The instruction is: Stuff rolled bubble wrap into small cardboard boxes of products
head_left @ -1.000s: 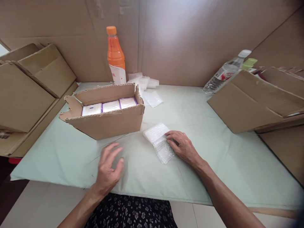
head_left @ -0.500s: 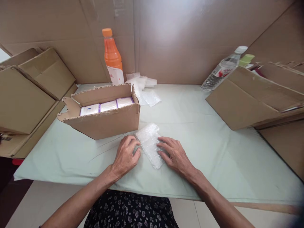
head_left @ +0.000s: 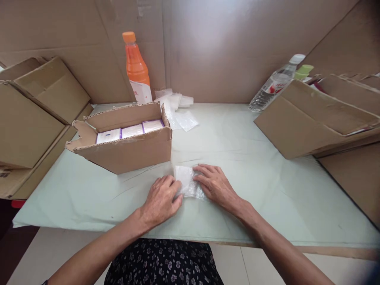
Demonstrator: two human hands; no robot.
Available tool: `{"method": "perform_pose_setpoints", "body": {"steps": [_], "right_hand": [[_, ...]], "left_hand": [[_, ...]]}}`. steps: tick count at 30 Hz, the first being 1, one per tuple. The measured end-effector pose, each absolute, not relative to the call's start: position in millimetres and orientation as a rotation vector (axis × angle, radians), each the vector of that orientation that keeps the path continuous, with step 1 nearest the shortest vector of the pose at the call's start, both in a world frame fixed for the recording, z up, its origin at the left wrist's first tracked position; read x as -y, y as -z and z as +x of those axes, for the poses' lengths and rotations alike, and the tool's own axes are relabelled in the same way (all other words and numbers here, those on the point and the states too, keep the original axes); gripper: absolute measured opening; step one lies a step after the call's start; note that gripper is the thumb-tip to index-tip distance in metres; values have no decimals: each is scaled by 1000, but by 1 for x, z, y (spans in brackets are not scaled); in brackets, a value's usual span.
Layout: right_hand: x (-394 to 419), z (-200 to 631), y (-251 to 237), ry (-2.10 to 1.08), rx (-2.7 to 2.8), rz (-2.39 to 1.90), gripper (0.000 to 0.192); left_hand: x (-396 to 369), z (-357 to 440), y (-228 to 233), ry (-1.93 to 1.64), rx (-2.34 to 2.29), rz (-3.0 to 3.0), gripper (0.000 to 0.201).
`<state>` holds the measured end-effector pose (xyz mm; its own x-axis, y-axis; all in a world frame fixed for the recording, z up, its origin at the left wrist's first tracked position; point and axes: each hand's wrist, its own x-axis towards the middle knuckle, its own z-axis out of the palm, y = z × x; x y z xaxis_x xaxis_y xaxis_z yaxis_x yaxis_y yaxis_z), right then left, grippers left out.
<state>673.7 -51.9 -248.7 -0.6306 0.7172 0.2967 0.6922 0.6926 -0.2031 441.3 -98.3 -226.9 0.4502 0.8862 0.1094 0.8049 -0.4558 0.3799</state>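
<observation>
A small piece of clear bubble wrap point(head_left: 185, 180) lies on the cloth-covered table in front of me, folded into a roughly square shape. At its left edge, my left hand point(head_left: 163, 198) is closed, with thumb and bent fingers on the wrap. My right hand point(head_left: 216, 183) has its fingers over the right edge and its thumb hidden from view. Just beyond my left hand stands an open cardboard box point(head_left: 142, 154), with white purple-edged packs point(head_left: 132, 131) in a row inside.
More bubble wrap pieces point(head_left: 187, 120) lie behind the box, near an orange drink bottle point(head_left: 137, 71). At right, a clear bottle point(head_left: 274, 85) leans by a cardboard box point(head_left: 293, 122). Larger cartons point(head_left: 29, 122) stand at left. Cardboard walls point(head_left: 208, 55) close off the back.
The bubble wrap has gone from a longer slanted strip to a shorter, squarer piece. Both hands have closed in on it, and the view has shifted slightly.
</observation>
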Motion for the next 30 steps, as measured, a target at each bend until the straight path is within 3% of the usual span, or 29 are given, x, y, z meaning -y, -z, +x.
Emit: {"method": "perform_pose_setpoints", "body": {"steps": [5,7,11,18,23,27,30], "right_hand": [[33,656,240,102,2479,-1174,31],[32,656,239,114,2425,-1170,32],[40,677,249,20,2346,-1255,25],[56,696,267,-149,2261,-1407,25],[55,688,268,-126,2257,-1409,24],[54,686,266,-121,2251,-1433,25],[55,687,263,-128,2254,-1436,22]], "left_hand": [[135,456,219,-462,-1181,2219,35],[142,459,216,-487,-1111,2212,35],[137,456,213,-579,-1106,2287,25],[115,461,235,-640,-1301,2467,51],[103,471,238,-598,-1271,2463,59],[92,472,232,-378,-1216,2484,44],[90,466,231,-464,-1172,2447,27]]}}
